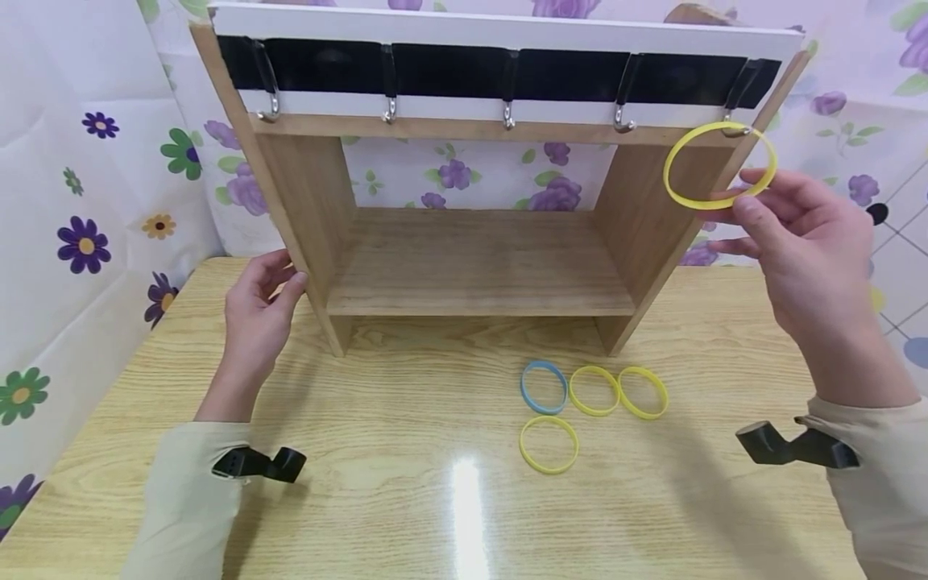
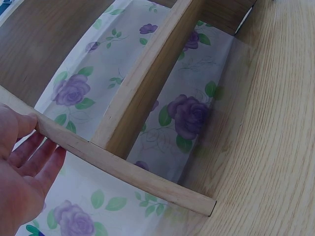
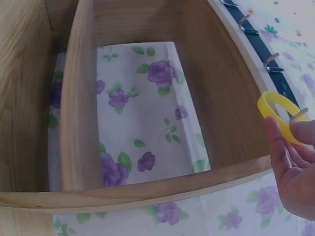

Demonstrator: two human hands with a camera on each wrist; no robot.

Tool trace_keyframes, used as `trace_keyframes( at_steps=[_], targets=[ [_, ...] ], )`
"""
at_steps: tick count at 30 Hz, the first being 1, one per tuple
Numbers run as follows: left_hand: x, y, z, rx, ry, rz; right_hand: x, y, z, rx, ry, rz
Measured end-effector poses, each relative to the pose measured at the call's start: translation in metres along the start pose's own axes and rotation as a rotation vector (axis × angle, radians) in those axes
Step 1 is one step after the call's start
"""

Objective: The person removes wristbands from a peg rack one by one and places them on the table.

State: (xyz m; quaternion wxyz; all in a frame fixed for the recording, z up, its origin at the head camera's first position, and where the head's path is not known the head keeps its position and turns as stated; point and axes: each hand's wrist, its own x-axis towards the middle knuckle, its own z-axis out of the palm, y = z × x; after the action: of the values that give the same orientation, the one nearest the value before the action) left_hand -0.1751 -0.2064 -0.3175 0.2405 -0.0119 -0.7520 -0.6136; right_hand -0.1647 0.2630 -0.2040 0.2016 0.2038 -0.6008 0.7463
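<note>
Between thumb and fingers my right hand (image 1: 812,234) pinches a yellow silicone wristband (image 1: 670,173), held up at the rightmost metal hook (image 1: 734,105) of the wooden shelf unit. In the right wrist view that wristband (image 3: 268,105) overlaps the hook's tip (image 3: 299,114); whether it hangs on it I cannot tell. My left hand (image 1: 257,314) grips the front edge of the shelf's left side panel (image 1: 290,213), thumb in front. A blue wristband (image 1: 532,399) and three yellow wristbands, one being the nearest yellow wristband (image 1: 524,443), lie on the table below the shelf.
The wooden shelf (image 1: 478,266) stands at the back of the wood-grain table (image 1: 377,483). Several hooks on a black strip (image 1: 449,71) run along its white top board. Flowered cloth (image 1: 80,322) covers the wall behind and at the left.
</note>
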Motion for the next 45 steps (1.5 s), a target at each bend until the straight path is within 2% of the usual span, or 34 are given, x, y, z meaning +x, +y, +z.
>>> trace_keyframes(
  at_steps=[5,15,22,28,33,38,42,45],
  targets=[
    [0.000,0.000,0.000,-0.006,0.002,-0.012,0.002,-0.005,0.002,-0.003,0.038,-0.010],
    [-0.001,-0.001,-0.001,0.003,0.006,-0.014,0.005,-0.021,0.009,0.041,0.035,-0.045],
    [-0.001,-0.001,0.000,0.009,0.006,-0.010,0.000,-0.026,0.013,0.090,-0.015,-0.045],
    [-0.002,-0.001,0.000,0.003,0.015,-0.021,-0.004,-0.024,0.017,0.061,-0.071,-0.057],
    [-0.002,0.000,0.000,-0.009,0.021,-0.020,-0.006,-0.022,0.016,0.045,-0.103,-0.023],
    [-0.001,0.000,-0.001,-0.005,0.021,-0.021,-0.008,-0.017,0.012,0.076,-0.129,0.028],
    [0.000,0.000,0.000,-0.006,0.013,-0.016,-0.012,-0.011,0.010,0.050,-0.161,0.047],
    [0.000,0.000,0.001,-0.007,0.011,-0.018,-0.016,-0.008,0.009,-0.021,-0.185,0.069]
  ],
)
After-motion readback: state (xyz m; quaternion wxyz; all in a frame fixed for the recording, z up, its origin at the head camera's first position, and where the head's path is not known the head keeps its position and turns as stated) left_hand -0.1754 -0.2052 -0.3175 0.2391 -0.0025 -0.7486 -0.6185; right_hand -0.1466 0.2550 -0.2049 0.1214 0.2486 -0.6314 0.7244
